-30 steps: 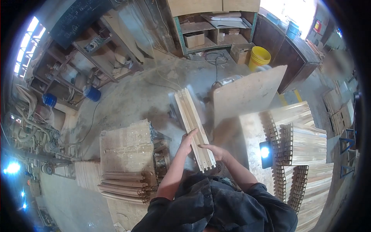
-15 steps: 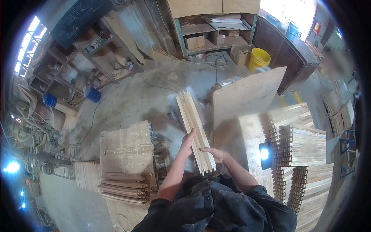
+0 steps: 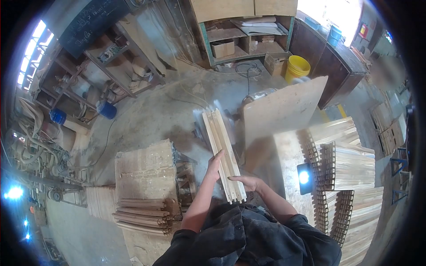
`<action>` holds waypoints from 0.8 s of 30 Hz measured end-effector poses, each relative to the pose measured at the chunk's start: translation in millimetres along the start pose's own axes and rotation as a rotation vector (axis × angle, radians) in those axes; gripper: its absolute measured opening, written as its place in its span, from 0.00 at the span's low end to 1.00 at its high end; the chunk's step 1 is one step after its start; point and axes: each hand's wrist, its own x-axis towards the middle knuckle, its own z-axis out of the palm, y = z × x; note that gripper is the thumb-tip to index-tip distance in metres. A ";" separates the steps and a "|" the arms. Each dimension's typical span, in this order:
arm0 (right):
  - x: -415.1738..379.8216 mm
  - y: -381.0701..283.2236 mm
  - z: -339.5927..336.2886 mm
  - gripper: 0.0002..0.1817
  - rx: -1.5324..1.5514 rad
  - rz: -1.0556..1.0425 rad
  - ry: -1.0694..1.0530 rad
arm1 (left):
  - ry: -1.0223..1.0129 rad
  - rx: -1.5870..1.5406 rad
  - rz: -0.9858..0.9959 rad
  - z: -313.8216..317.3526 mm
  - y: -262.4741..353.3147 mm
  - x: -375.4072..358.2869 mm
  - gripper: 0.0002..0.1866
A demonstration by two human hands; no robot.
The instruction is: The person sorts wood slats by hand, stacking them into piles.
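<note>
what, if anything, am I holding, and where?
A bundle of wooden strips, by its long sides: left hand around the middle, right hand nearer your body.

Smooth, matt wood is shown by the strips (image 3: 222,146) in the grip, rough wood by the board (image 3: 144,164) to its left. Plastic is seen in the bucket (image 3: 296,68) beyond, dark cloth in the shirt (image 3: 248,239) below.

Wooden strips (image 3: 355,162) and a phone (image 3: 304,178) lie on the table (image 3: 286,155).
</note>
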 end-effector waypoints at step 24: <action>17.5 15.6 -10.7 0.38 0.069 -0.075 -0.082 | -0.025 0.008 -0.039 -3.9 6.0 -18.9 0.25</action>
